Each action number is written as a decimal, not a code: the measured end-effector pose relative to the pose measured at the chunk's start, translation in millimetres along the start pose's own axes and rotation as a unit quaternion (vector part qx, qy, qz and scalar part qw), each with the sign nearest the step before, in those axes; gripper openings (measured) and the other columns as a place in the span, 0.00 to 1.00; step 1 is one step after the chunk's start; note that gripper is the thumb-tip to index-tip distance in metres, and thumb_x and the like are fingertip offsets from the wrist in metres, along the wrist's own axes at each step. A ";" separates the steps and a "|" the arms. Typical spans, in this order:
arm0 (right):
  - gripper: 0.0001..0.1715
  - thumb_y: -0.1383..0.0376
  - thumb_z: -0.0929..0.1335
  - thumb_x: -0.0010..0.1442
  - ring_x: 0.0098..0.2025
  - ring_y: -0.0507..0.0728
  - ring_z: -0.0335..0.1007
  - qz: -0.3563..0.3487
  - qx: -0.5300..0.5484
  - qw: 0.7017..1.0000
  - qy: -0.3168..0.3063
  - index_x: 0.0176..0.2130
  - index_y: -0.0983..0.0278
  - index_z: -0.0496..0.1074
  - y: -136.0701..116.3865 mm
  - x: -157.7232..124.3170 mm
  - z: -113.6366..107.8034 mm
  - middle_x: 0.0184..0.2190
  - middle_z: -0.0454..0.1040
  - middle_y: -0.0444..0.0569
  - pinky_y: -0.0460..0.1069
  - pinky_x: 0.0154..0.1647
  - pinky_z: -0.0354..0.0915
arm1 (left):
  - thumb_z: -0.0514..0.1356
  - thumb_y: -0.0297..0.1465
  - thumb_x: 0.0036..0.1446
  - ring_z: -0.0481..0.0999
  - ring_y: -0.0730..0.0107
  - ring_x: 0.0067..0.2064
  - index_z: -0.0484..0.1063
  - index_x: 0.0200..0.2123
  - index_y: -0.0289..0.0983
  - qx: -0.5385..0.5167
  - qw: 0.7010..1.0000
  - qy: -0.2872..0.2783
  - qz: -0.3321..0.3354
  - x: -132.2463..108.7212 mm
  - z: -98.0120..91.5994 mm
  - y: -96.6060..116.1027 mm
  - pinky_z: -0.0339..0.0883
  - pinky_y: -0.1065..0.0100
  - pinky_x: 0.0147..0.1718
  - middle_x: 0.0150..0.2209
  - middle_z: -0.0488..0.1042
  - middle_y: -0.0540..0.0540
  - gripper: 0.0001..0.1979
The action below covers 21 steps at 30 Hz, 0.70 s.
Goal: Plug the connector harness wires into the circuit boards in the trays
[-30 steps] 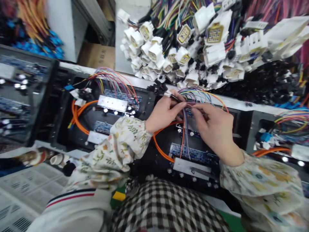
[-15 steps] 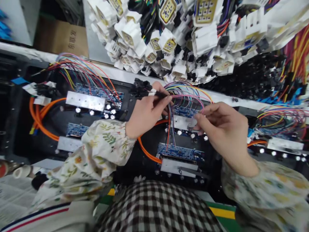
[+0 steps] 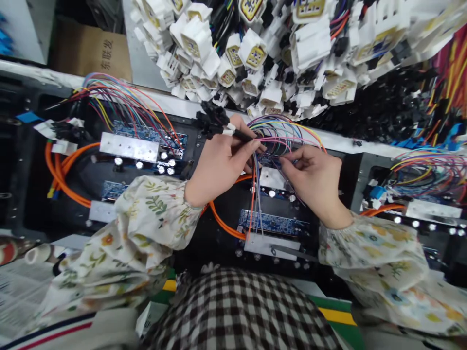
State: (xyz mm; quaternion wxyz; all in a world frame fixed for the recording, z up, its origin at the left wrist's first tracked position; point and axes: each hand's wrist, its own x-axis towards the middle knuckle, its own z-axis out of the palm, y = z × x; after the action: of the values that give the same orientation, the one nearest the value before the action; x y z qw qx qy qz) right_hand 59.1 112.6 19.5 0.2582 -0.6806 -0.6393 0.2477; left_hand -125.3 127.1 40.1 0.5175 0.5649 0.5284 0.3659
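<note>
My left hand (image 3: pixel 222 163) is closed on a bundle of thin coloured wires, with black connectors (image 3: pixel 212 119) sticking out past its fingers to the upper left. Some orange and grey wires (image 3: pixel 257 199) hang from the bundle down to the lower blue circuit board (image 3: pixel 272 222). My right hand (image 3: pixel 315 177) pinches a thin dark wire beside the upper board, whose silver metal plate (image 3: pixel 273 178) shows between the hands. Pink, yellow and purple wires (image 3: pixel 288 127) arch behind both hands.
White connectors (image 3: pixel 251 51) are heaped behind the black housing. To the left, another board with a silver plate (image 3: pixel 129 149) has coloured wires and thick orange cables (image 3: pixel 69 194). More wired boards lie at right. A cardboard box (image 3: pixel 91 51) stands at upper left.
My right hand has moved left, closer to my left hand, and now has its fingertips at the upper board. My left hand has shifted slightly up and left with the bundle.
</note>
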 end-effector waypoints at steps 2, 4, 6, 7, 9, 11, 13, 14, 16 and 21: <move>0.04 0.65 0.71 0.49 0.16 0.47 0.57 -0.009 -0.017 1.000 -0.008 0.25 0.64 0.73 -1.7 1.2 -1.5 0.13 0.64 0.39 0.45 0.19 0.53 | 0.59 0.34 0.58 0.76 0.75 0.21 0.67 0.31 0.36 0.050 0.998 0.025 0.005 -0.4 0.8 -0.1 0.70 0.77 0.18 0.27 0.77 0.52 0.08; 0.06 0.64 0.72 0.50 0.18 0.48 0.60 -0.026 -0.037 0.999 -0.013 0.26 0.64 0.73 -4.3 0.4 -7.3 0.16 0.67 0.41 0.46 0.21 0.56 | 0.59 0.36 0.58 0.75 0.76 0.20 0.69 0.29 0.35 0.106 0.993 0.053 0.021 0.1 2.2 -3.1 0.68 0.78 0.17 0.25 0.75 0.52 0.10; 0.09 0.60 0.71 0.52 0.22 0.50 0.64 -0.065 -0.060 0.996 -0.021 0.27 0.64 0.74 -8.3 -3.3 -17.3 0.20 0.71 0.44 0.47 0.25 0.60 | 0.58 0.37 0.59 0.75 0.77 0.20 0.69 0.30 0.36 0.118 0.990 0.069 0.028 1.8 3.5 -7.6 0.68 0.79 0.18 0.26 0.75 0.53 0.10; 0.10 0.59 0.70 0.53 0.24 0.51 0.66 -0.092 -0.070 0.993 -0.031 0.28 0.64 0.74 -10.7 -6.0 -23.1 0.23 0.72 0.46 0.48 0.26 0.61 | 0.58 0.36 0.59 0.75 0.77 0.20 0.68 0.31 0.36 0.103 0.992 0.069 0.025 3.0 4.0 -9.7 0.68 0.79 0.18 0.27 0.76 0.52 0.10; 0.09 0.61 0.68 0.56 0.26 0.52 0.66 -0.139 -0.082 0.984 -0.071 0.29 0.63 0.73 -15.5 -11.8 -33.5 0.26 0.72 0.47 0.48 0.27 0.62 | 0.58 0.36 0.59 0.76 0.76 0.21 0.66 0.33 0.36 0.062 0.996 0.062 0.015 5.7 4.7 -12.7 0.69 0.78 0.17 0.30 0.77 0.51 0.09; 0.05 0.66 0.67 0.55 0.24 0.51 0.65 -0.133 -0.065 0.983 -0.113 0.28 0.63 0.71 -18.9 -15.8 -39.0 0.24 0.70 0.45 0.47 0.25 0.61 | 0.58 0.36 0.59 0.77 0.75 0.23 0.65 0.33 0.35 0.045 0.997 0.053 0.019 7.8 4.9 -13.4 0.69 0.79 0.17 0.33 0.76 0.49 0.09; 0.03 0.68 0.66 0.54 0.21 0.49 0.64 -0.068 -0.003 0.993 -0.100 0.28 0.62 0.67 -19.1 -16.5 -36.8 0.21 0.68 0.42 0.46 0.22 0.61 | 0.57 0.35 0.60 0.78 0.76 0.25 0.65 0.32 0.35 0.042 0.998 0.043 0.030 8.7 4.8 -12.9 0.70 0.79 0.19 0.33 0.75 0.49 0.09; 0.03 0.68 0.67 0.54 0.20 0.49 0.65 -0.035 0.031 0.996 -0.071 0.29 0.61 0.67 -17.8 -15.7 -32.8 0.21 0.68 0.41 0.45 0.21 0.61 | 0.56 0.34 0.60 0.78 0.76 0.25 0.64 0.32 0.35 0.036 0.998 0.037 0.032 8.6 4.7 -12.4 0.71 0.79 0.20 0.32 0.75 0.50 0.08; 0.03 0.66 0.68 0.53 0.20 0.49 0.65 -0.004 0.071 0.997 -0.008 0.30 0.61 0.68 -13.5 -12.5 -21.2 0.22 0.70 0.42 0.45 0.20 0.60 | 0.56 0.34 0.60 0.78 0.75 0.25 0.63 0.33 0.37 0.017 0.999 0.032 0.029 7.2 4.6 -12.0 0.72 0.78 0.21 0.29 0.75 0.52 0.07; 0.03 0.66 0.70 0.49 0.18 0.47 0.61 -0.021 0.017 0.999 0.030 0.26 0.63 0.72 -3.8 -5.3 1.7 0.19 0.70 0.41 0.45 0.20 0.58 | 0.59 0.37 0.58 0.77 0.72 0.23 0.61 0.33 0.38 0.029 0.998 0.051 0.021 2.0 4.8 -13.0 0.72 0.75 0.20 0.26 0.75 0.53 0.10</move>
State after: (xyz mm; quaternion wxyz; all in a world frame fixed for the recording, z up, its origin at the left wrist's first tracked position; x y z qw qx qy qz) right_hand 54.8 107.6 20.8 0.2943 -0.6697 -0.6409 0.2326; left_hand -123.2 126.9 26.3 0.4651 0.5714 0.5527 0.3895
